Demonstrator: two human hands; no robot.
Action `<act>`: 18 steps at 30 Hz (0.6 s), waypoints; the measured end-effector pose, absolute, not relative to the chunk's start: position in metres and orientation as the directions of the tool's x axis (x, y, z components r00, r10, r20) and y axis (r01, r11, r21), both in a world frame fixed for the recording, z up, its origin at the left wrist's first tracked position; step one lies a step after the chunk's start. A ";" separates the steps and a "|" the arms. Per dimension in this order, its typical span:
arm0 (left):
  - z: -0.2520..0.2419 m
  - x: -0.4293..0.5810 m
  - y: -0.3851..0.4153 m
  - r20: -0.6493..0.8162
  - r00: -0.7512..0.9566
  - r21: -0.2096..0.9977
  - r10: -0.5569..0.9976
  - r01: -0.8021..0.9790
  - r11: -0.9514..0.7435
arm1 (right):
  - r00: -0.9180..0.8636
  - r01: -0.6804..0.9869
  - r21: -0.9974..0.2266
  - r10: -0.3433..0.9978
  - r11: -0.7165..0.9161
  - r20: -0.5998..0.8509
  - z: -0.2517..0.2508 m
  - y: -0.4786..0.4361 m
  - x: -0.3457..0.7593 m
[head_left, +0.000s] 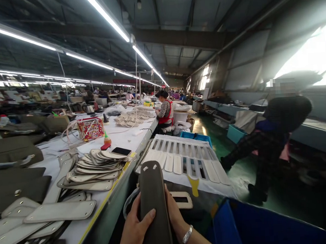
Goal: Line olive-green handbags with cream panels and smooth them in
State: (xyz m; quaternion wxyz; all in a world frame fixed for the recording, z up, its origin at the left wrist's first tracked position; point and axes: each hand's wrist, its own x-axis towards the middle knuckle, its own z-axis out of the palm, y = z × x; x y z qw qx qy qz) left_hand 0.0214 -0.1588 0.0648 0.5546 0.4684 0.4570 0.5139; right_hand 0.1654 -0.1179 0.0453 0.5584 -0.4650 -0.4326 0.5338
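From my remote seat I have both hands on the dark panel (pixel 153 199), held nearly upright just right of the table (pixel 125 138), its rounded end on top and two small white tabs near that end. My left hand (pixel 137 225) is closed around its left side, thumb flat on the front face. My right hand (pixel 173 210) presses against the opposite edge; most of its fingers are hidden behind the panel, so I cannot tell how they are bent. A bracelet (pixel 187 235) sits on the right wrist.

Also right of the table, past the panel, I see a white rack (pixel 183 154) of long slots, with pale strips (pixel 169 162) lying across part of it and a yellow tab (pixel 194 186) at its near side. Nearer me on that side is a pale frame (pixel 190 200) with a dark window, then a blue bin (pixel 225 224).

On the table, close to its right edge, a phone (pixel 121 151) lies beside a fanned pile of pale flaps (pixel 97 167). Just behind them stands a bottle (pixel 106 139) with a green tip. More pale pieces (pixel 60 211) overlap at the table's near end, and a red patterned bag (pixel 91 128) stands farther along it. A worker in a red apron (pixel 165 112) sits at the table's right side, farther up; another person (pixel 282 130) is well to the right of it, blurred.
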 end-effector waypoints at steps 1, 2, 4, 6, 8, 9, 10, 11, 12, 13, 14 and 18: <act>0.065 0.020 -0.162 -0.015 0.047 0.993 0.999 -0.115 0.021 | 0.075 -0.204 -0.979 0.997 -0.007 -0.023 0.051 -0.127 0.165; 0.067 0.019 -0.164 0.007 0.038 0.998 0.999 -0.067 -0.005 | 0.078 -0.216 -0.976 0.997 -0.009 -0.027 0.057 -0.136 0.164; 0.070 0.016 -0.169 0.079 0.015 0.996 0.997 0.041 -0.080 | 0.054 -0.208 -0.978 0.999 0.009 -0.002 0.068 -0.153 0.164; 0.071 0.016 -0.174 0.150 0.001 0.982 0.989 0.115 -0.149 | 0.003 -0.126 -0.991 0.999 0.049 0.049 0.077 -0.166 0.166; 0.071 0.018 -0.180 0.193 -0.001 0.973 0.981 0.133 -0.191 | -0.047 -0.029 -0.994 0.993 0.105 0.106 0.083 -0.172 0.169; 0.070 0.020 -0.182 0.203 -0.003 0.971 0.979 0.129 -0.201 | -0.071 -0.005 -0.992 0.990 0.125 0.125 0.085 -0.174 0.170; 0.069 0.023 -0.184 0.207 -0.003 0.971 0.978 0.120 -0.205 | -0.094 0.003 -0.991 0.986 0.137 0.136 0.087 -0.175 0.171; 0.068 0.025 -0.185 0.207 -0.002 0.973 0.978 0.106 -0.205 | -0.107 -0.004 -0.991 0.985 0.137 0.136 0.087 -0.175 0.172; 0.067 0.026 -0.187 0.205 -0.002 0.975 0.979 0.090 -0.204 | -0.116 -0.021 -0.992 0.985 0.122 0.124 0.088 -0.175 0.172; 0.066 0.028 -0.188 0.201 -0.006 0.977 0.979 0.075 -0.200 | -0.124 -0.045 -0.994 0.987 0.097 0.102 0.088 -0.176 0.172; 0.065 0.029 -0.189 0.198 -0.013 0.978 0.980 0.062 -0.197 | -0.132 -0.073 -0.995 0.988 0.067 0.076 0.088 -0.176 0.172; 0.067 0.031 -0.188 0.211 -0.037 0.977 0.977 0.043 -0.210 | -0.138 -0.188 -0.982 0.990 -0.025 0.001 0.092 -0.181 0.170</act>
